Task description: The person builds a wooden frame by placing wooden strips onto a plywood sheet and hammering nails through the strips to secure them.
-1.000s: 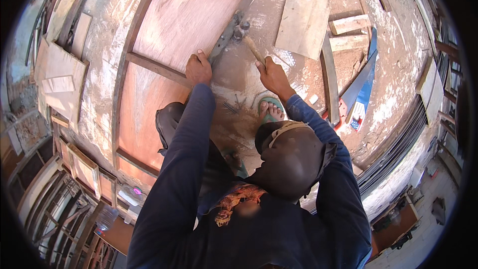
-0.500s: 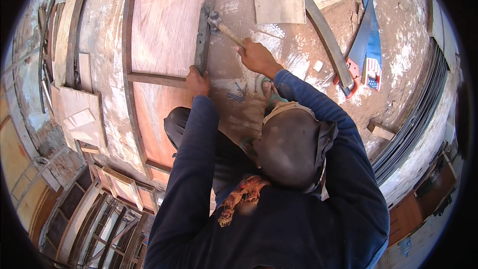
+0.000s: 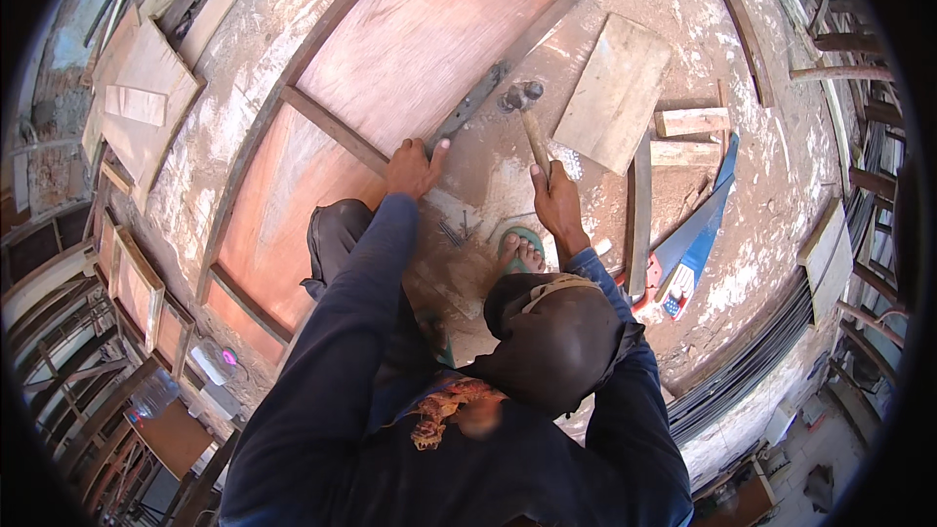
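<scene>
My right hand [image 3: 559, 200] is closed round the wooden handle of a hammer [image 3: 533, 141]. The hammer's dark metal head is just right of the long rail of a wooden frame [image 3: 532, 34] backed with pinkish plywood [image 3: 415, 39]. My left hand [image 3: 414, 170] grips that frame where a crosspiece meets the rail, its thumb over the rail's edge. Small dark marks show on the rail beyond the thumb. Several loose nails [image 3: 457, 231] lie on the ground below the hands, left of my foot in a green sandal [image 3: 522, 249].
A flat board [image 3: 613, 93] lies right of the hammer. Beyond it are short wood blocks [image 3: 691, 122], a dark batten [image 3: 638, 220] and two handsaws [image 3: 698, 234] with bluish blades. Dark rods [image 3: 742, 361] lie in a bundle at right; plywood pieces [image 3: 142, 102] lie at far left.
The whole view has turned, so the frame now slants up to the right. The hammer head has come away from the rail. My left hand stays on the frame.
</scene>
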`<action>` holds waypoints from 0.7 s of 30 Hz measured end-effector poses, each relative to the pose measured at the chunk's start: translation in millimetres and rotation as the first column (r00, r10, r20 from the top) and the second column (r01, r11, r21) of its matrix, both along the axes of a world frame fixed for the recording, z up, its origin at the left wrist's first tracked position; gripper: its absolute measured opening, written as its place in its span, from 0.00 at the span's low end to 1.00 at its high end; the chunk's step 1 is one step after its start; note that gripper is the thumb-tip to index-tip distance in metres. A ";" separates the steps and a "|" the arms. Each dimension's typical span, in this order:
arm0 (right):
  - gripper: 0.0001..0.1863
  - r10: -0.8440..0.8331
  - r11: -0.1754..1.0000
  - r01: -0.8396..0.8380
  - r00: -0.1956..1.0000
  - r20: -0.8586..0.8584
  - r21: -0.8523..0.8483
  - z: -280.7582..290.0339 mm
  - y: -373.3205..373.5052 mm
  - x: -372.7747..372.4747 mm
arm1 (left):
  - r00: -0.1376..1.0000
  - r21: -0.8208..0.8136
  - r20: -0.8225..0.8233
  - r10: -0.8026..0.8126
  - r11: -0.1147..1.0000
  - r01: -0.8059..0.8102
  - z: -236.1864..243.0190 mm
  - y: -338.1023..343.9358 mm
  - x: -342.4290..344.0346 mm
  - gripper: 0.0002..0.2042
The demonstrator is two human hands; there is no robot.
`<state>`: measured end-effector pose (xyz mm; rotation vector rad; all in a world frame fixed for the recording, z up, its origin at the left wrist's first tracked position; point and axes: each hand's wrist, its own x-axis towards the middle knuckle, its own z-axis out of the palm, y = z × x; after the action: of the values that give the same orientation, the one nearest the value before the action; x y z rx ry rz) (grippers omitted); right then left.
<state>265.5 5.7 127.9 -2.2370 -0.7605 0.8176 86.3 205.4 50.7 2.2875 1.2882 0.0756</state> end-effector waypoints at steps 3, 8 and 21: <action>0.17 0.038 0.999 -0.039 0.998 0.057 0.021 20.1 1.3 2.5 | 0.974 -0.053 -0.054 0.219 0.974 -0.222 -3.7 0.9 10.7 0.24; 0.16 0.219 0.976 -0.219 0.962 0.163 -0.019 52.7 21.8 14.4 | 0.930 -0.019 -0.158 0.333 0.940 -0.340 -1.3 -3.6 23.8 0.20; 0.17 0.086 0.961 -0.129 0.979 0.182 0.243 117.1 56.1 30.8 | 0.921 0.053 -0.168 0.352 0.936 -0.348 -14.5 -7.2 23.6 0.18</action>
<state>296.3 61.8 245.0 -2.0654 -1.0164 0.5466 109.9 198.2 36.1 2.0919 1.7872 0.0112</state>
